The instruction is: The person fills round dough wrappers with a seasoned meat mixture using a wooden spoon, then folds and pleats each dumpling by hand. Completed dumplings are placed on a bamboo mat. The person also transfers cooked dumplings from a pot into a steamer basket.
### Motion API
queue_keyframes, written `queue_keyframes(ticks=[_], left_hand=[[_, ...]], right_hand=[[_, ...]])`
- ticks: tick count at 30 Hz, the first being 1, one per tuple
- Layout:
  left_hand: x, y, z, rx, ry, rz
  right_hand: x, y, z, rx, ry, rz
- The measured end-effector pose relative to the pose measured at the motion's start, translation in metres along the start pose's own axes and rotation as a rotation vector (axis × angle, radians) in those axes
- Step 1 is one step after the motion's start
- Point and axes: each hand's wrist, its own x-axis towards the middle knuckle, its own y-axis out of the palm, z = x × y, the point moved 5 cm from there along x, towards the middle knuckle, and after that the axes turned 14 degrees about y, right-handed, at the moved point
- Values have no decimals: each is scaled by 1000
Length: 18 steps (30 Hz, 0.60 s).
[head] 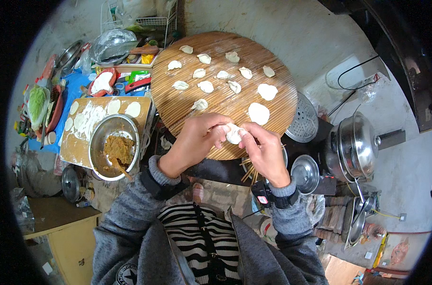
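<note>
Between the fingers of both hands is a folded dumpling (pixel 234 134), held just above the near edge of a round slatted tray (pixel 216 151). My left hand (pixel 201 137) pinches its left end; my right hand (pixel 260 144) grips the right end. Several shaped dumplings (pixel 205 86) are spread over the tray. Two flat dough wrappers, one (pixel 267 92) behind the other (pixel 258 113), lie at its right side. To the left, a metal bowl (pixel 95 156) holds brown filling (pixel 119 146) with a wooden spoon (pixel 121 168) in it.
Under the bowl's back edge is a floured board (pixel 71 153) with several wrappers (pixel 133 109). A red-handled tool (pixel 137 84) and a dish of flour (pixel 102 82) lie behind it. On the right stand a perforated steamer plate (pixel 302 119), a metal basin (pixel 305 174) and a lidded steamer pot (pixel 355 146).
</note>
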Motion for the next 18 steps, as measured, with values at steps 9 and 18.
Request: queue_keyframes(ticks=[9, 18], left_hand=[[30, -5, 58, -72, -89, -91], [69, -1, 98, 517, 266, 111]], right_hand=[[58, -4, -53, -54, -12, -52], [121, 32, -102, 3, 92, 10]])
